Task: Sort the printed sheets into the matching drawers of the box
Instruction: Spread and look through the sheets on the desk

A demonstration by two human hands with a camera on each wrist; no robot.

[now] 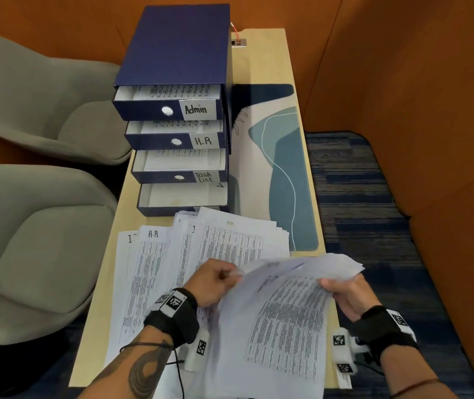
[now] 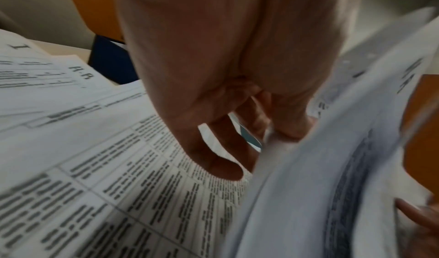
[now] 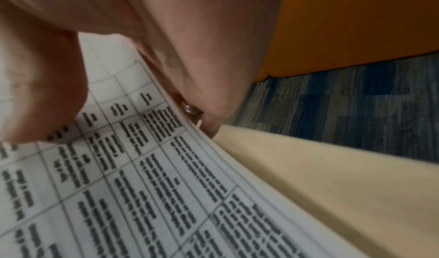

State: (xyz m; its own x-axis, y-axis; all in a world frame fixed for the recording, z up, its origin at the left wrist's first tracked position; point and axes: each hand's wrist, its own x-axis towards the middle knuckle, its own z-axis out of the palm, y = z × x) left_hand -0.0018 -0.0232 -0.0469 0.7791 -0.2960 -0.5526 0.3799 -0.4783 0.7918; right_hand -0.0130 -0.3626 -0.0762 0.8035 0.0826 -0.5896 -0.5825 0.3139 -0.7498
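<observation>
at the near edge of the tabletop (image 1: 100, 326) both hands hold a lifted bundle of printed sheets (image 1: 284, 318), probably fanning it to read the headings. the right hand (image 1: 348, 295) is curled round the bundle's right edge, thumb on top; the left hand (image 1: 212, 280) pinches one sheet's upper left corner, so the paper hangs between the grips. more sheets (image 1: 155, 272) lie spread beneath, towards the left edge. the box (image 1: 178, 47) stands at the far end with four drawers pulled out, ready for filing: admin (image 1: 143, 109), h.r (image 1: 155, 141), task list (image 1: 161, 177) and an unreadable bottom drawer (image 1: 166, 210).
</observation>
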